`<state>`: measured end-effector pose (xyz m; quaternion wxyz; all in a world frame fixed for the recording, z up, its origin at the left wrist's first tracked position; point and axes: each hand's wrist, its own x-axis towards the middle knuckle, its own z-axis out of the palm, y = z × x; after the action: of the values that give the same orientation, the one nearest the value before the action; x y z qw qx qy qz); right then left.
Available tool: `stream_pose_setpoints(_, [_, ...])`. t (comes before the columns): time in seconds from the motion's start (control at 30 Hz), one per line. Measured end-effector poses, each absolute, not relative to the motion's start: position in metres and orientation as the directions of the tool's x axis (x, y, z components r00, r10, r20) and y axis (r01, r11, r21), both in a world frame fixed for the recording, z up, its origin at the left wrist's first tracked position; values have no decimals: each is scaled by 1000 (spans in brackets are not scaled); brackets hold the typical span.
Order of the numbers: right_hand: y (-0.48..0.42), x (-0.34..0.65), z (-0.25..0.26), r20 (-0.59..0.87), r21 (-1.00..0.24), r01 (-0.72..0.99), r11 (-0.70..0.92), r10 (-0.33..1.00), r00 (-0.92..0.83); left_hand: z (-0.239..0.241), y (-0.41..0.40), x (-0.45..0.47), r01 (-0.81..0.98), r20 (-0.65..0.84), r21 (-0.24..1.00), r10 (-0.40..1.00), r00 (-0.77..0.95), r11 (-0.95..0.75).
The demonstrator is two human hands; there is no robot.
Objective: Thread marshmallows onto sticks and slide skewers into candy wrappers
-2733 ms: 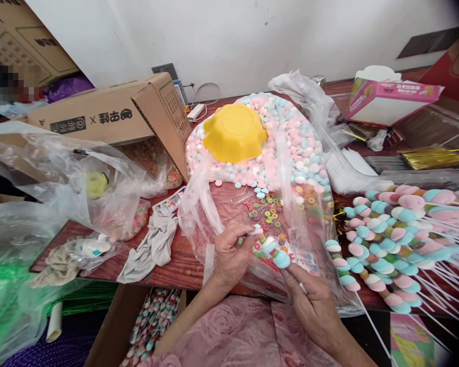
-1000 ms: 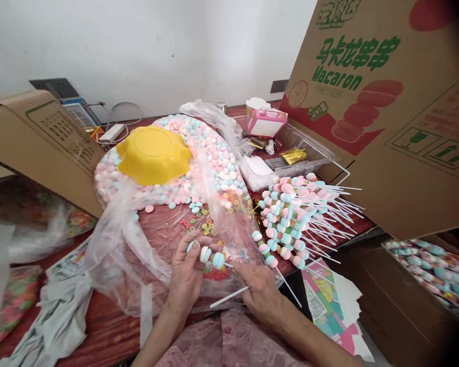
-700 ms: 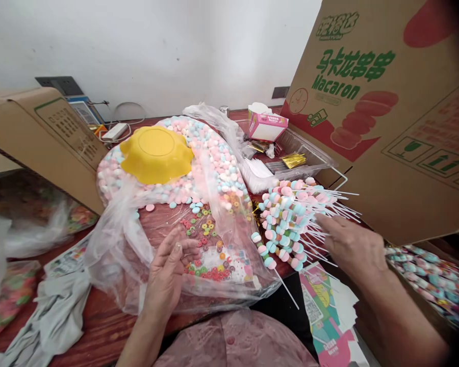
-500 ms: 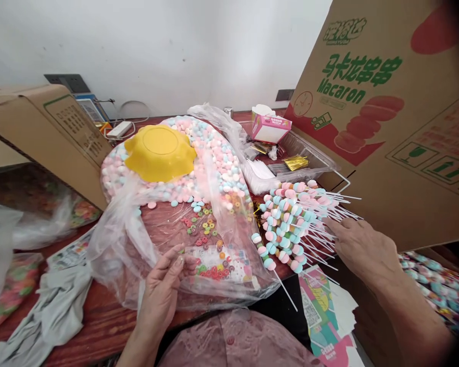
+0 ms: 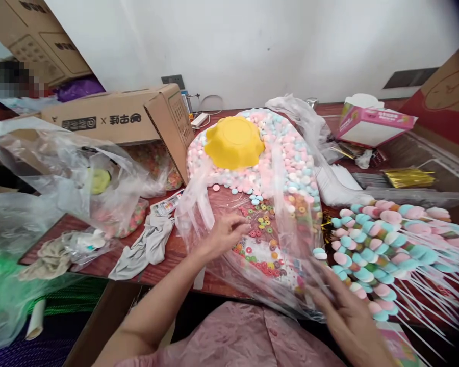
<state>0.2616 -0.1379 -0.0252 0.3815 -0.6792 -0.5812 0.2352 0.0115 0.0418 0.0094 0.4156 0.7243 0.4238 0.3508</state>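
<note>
"×" on cardboard box (image 5: pixel 118 109)

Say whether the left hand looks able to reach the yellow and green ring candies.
Probably yes: the left hand is close beside the yellow and green ring candies, and nothing visibly blocks its way, though whether a layer of the clear plastic lies over them can't be told.

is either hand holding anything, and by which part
Cannot be told. The left hand is over the coloured rings, with nothing visible in it; the right hand, near the plastic bag, is too blurred to show any hold.
</note>
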Motion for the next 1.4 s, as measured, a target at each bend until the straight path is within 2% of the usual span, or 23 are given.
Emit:
stream_pose_setpoints(0.1, [-126,235,-38,48,-834,551,-30,991,126,18,84,32,552,153,696,846,510,-459])
stream_pose_setpoints(0.17, [-122,226,-45,59,-851,524,-33,986,158,19,110,47,635,107,617,850,517,-464])
stream_pose_setpoints(0.5, [-134,233,-64,47,-893,443,-82,961,272,-8,156,77,666,-16,681,903,429,-304])
stream_pose_setpoints(0.8, [-129,236,-74,84,-874,486,-30,974,211,-5,163,74,626,-16,731,911,413,-271])
stream_pose_setpoints(0.93, [-128,238,-74,118,-856,517,4,975,189,-6,159,74,594,-40,754,883,467,-281])
stream_pose_setpoints(1.07, [-126,237,-72,164,-834,549,49,973,162,-12,153,74,610,-29,712,853,521,-348])
stream_pose_setpoints(1.3, [-128,238,-72,209,-821,564,89,966,152,-15,128,70,638,95,591,828,553,-494])
stream_pose_setpoints(1.4, [-127,237,-71,199,-826,558,77,967,161,-14,111,68,614,168,462,743,648,-640])
